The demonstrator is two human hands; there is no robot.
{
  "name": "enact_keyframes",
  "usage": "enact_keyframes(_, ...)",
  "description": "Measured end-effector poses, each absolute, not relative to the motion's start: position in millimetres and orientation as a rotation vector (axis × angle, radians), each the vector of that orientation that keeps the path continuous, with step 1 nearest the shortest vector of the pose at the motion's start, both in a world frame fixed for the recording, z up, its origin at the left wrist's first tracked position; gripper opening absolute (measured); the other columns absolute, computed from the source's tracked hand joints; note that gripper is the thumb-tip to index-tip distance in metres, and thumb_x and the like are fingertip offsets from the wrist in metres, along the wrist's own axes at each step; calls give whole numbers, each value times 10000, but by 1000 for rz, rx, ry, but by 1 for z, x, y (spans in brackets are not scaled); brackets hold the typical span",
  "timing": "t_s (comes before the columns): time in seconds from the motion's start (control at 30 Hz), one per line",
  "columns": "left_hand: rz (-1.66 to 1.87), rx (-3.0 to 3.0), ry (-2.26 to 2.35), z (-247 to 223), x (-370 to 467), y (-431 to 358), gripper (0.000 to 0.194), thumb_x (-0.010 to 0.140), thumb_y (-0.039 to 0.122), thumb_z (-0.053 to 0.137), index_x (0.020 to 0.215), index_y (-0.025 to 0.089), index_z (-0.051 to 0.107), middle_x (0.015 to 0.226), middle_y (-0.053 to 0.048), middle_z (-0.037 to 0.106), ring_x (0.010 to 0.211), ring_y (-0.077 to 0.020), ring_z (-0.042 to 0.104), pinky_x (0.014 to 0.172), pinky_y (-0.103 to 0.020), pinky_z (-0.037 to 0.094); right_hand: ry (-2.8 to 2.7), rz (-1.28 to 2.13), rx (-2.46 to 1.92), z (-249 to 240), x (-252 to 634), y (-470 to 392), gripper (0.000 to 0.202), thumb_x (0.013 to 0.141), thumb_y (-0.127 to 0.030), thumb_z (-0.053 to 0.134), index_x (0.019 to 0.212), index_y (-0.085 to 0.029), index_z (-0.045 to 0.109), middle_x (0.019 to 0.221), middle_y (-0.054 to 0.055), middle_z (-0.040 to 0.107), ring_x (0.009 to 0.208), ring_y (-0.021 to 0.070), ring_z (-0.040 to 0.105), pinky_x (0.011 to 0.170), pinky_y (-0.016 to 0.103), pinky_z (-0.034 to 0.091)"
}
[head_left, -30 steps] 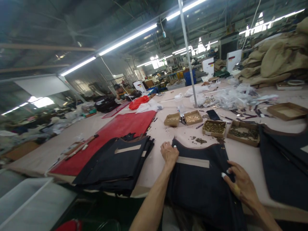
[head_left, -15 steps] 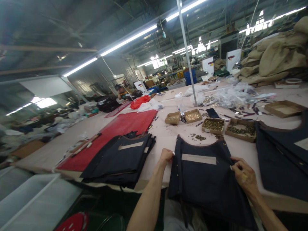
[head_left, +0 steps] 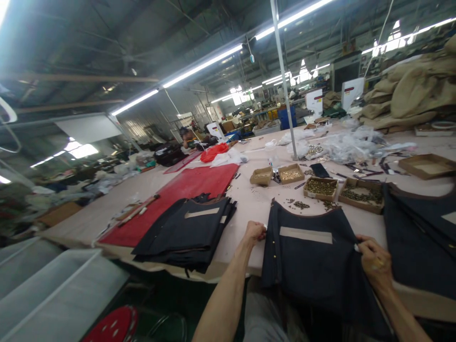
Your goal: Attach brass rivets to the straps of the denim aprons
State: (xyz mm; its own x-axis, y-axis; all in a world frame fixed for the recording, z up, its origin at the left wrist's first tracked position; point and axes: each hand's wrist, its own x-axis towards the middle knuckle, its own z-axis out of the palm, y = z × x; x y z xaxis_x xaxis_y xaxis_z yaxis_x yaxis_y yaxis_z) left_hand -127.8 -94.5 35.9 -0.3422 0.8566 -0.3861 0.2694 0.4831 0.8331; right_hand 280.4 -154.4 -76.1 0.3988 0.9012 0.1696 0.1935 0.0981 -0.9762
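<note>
My left hand (head_left: 255,232) and right hand (head_left: 372,254) each pinch a side edge of the dark denim panel (head_left: 313,263) at the surface's near edge; even tension keeps it flat, short of the rivet boxes (head_left: 320,188).

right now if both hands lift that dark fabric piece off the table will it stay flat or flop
Probably flops: the dark fabric piece already drapes over the table edge. The left hand and right hand pinch opposite edges, so the middle would likely sag. It looks thick, perhaps weighty.
</note>
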Motion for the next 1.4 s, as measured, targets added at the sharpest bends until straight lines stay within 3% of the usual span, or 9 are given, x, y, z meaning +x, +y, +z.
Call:
enact_keyframes(0.2, 824, 1027, 1991, 43, -119, -100, 126, 665, 100, 711, 668, 151, 596, 581, 3, 599, 570, -133, 602, 564, -232, 467, -1088, 651, -1389, -72, 277, -154, 212, 791, -397, 606, 667, -226, 626, 1058, 101, 755, 1040, 295, 668, 866, 365, 464)
enact_keyframes(0.3, 839, 1250, 2195, 53, -110, -106, 70, 739, 166, 723, 789, 155, 676, 771, -68, 702, 824, -216, 694, 752, -302, 536, -1172, 636, -1327, -65, 272, -153, 245, 809, -431, 624, 678, -224, 629, 1068, 107, 746, 1005, 285, 670, 843, 369, 478)
enact_keyframes(0.47, 907, 2026, 2151, 58, -78, -116, 291, 871, 212, 636, 1154, 183, 703, 1193, -127, 710, 1176, -258, 638, 1095, -392, 467, -1322, 636, -1227, -56, 263, -151, 266, 846, -473, 652, 742, -228, 660, 1104, 110, 730, 1051, 287, 665, 873, 396, 506)
enact_keyframes(0.7, 697, 2134, 1725, 33, -12, -82, 505, 908, 254, 634, 1395, 132, 583, 1430, -167, 633, 1334, -276, 582, 1188, -414, 423, -1373, 555, -1252, -56, 252, -148, 322, 839, -511, 677, 669, -242, 633, 1046, 104, 732, 1050, 295, 654, 949, 451, 510)
enact_keyframes(0.87, 628, 2180, 1545, 21, 41, -58, 455, 971, 260, 534, 1417, 175, 557, 1431, -136, 647, 1323, -251, 599, 1166, -416, 438, -1326, 571, -1266, -52, 258, -149, 333, 855, -487, 642, 641, -231, 634, 1053, 104, 747, 993, 277, 686, 857, 394, 524)
enact_keyframes(1.0, 420, 2171, 1646, 24, 56, -51, 376, 1006, 411, 490, 1259, 170, 630, 1185, -176, 743, 1124, -305, 695, 1010, -421, 498, -1277, 581, -1294, -43, 270, -151, 332, 870, -441, 610, 620, -224, 639, 1024, 98, 760, 941, 263, 702, 780, 355, 517)
enact_keyframes(1.1, 341, 2182, 1719, 30, 58, -45, 394, 1003, 464, 481, 1174, 153, 652, 1098, -213, 749, 1077, -338, 706, 981, -433, 484, -1275, 499, -1346, -34, 284, -152, 312, 847, -425, 623, 604, -231, 637, 1033, 98, 757, 946, 267, 688, 791, 361, 509)
enact_keyframes(1.3, 319, 2379, 1752, 27, 72, -44, 472, 964, 495, 544, 1179, 90, 652, 1083, -246, 724, 1112, -372, 677, 1166, -528, 319, -1484, 116, -1646, -31, 320, -162, 275, 820, -417, 600, 613, -236, 601, 1067, 139, 728, 987, 350, 634, 847, 506, 492)
enact_keyframes(1.4, 393, 2484, 1721, 20, 80, -52, 505, 911, 477, 634, 1246, 100, 617, 1198, -233, 680, 1186, -366, 628, 1227, -525, 233, -1470, -86, -1918, -31, 330, -170, 232, 804, -398, 595, 827, -193, 703, 1075, 232, 688, 1014, 448, 617, 809, 602, 480)
